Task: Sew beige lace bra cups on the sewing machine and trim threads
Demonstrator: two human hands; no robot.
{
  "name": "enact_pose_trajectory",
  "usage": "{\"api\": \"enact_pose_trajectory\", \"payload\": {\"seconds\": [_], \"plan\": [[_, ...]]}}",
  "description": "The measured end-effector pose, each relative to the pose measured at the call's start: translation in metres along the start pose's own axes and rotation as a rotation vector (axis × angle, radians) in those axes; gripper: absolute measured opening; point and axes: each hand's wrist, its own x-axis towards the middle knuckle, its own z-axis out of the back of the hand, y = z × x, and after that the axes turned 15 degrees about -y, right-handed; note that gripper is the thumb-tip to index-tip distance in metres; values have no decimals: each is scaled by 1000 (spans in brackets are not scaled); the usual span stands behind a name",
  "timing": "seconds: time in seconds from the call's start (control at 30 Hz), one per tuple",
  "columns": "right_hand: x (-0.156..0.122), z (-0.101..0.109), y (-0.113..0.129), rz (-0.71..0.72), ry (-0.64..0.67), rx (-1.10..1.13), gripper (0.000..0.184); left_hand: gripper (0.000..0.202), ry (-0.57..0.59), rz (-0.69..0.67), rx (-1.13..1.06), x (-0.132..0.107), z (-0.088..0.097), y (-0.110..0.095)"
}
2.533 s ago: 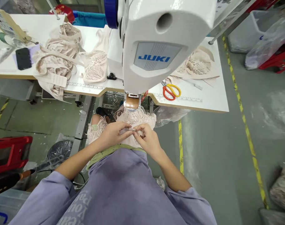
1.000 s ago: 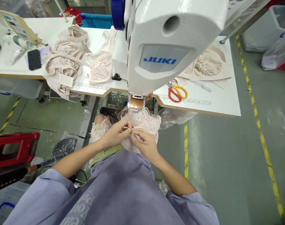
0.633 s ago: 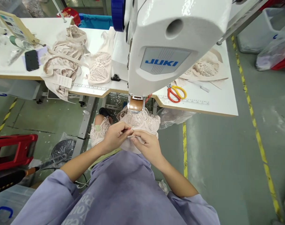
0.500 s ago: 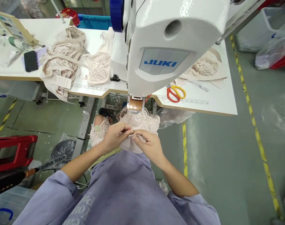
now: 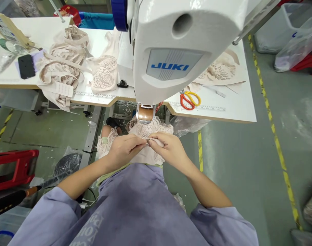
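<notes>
A beige lace garment piece [image 5: 148, 131] lies over my lap, just below the white sewing machine head [image 5: 171, 48]. My left hand [image 5: 124, 148] and my right hand [image 5: 168, 148] meet at its near edge, fingertips pinched together on a thin strip of the fabric. Both hands are closed on the lace. The brown end of the machine [image 5: 145, 114] hangs right above the cloth. What lies under my fingers is hidden.
On the white table [image 5: 233, 109] lie a heap of beige lace pieces [image 5: 63, 65], more lace [image 5: 217, 71] on the right, red-and-yellow scissors [image 5: 188, 99] and a black phone [image 5: 25, 66]. A red crate [image 5: 12, 167] stands on the floor left; yellow floor tape [image 5: 271, 130] runs right.
My hands have stayed pinched on the lace edge and shifted slightly up and right. My right hand now sits higher, level with the left. The view has swayed a little.
</notes>
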Motion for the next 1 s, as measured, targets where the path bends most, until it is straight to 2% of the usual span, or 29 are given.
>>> {"api": "enact_pose_trajectory", "payload": {"seconds": [0.17, 0.33, 0.47, 0.57, 0.63, 0.7, 0.83, 0.9, 1.0], "plan": [[8, 10, 5, -134, 145, 124, 14, 10, 41, 76, -27, 5, 2, -1], [9, 16, 4, -224, 219, 169, 14, 12, 98, 183, -84, 8, 1, 1], [8, 17, 4, -170, 203, 98, 15, 11, 151, 275, -114, 13, 1, 3], [9, 15, 4, -101, 187, 29, 14, 15, 259, 350, -95, 19, 2, 8], [9, 14, 4, -81, 207, -3, 15, 19, 376, 328, -49, 22, 1, 12], [7, 12, 4, -62, 209, -36, 15, 24, 449, 239, 41, 22, 0, 16], [10, 12, 7, 107, 34, -149, 17, 36, 373, 69, 165, 19, -3, 18], [20, 14, 10, 193, -36, -166, 17, 34, 321, 87, 128, 20, -5, 17], [49, 15, 13, 163, 0, -129, 15, 30, 179, 180, 163, 26, -5, 23]]}}
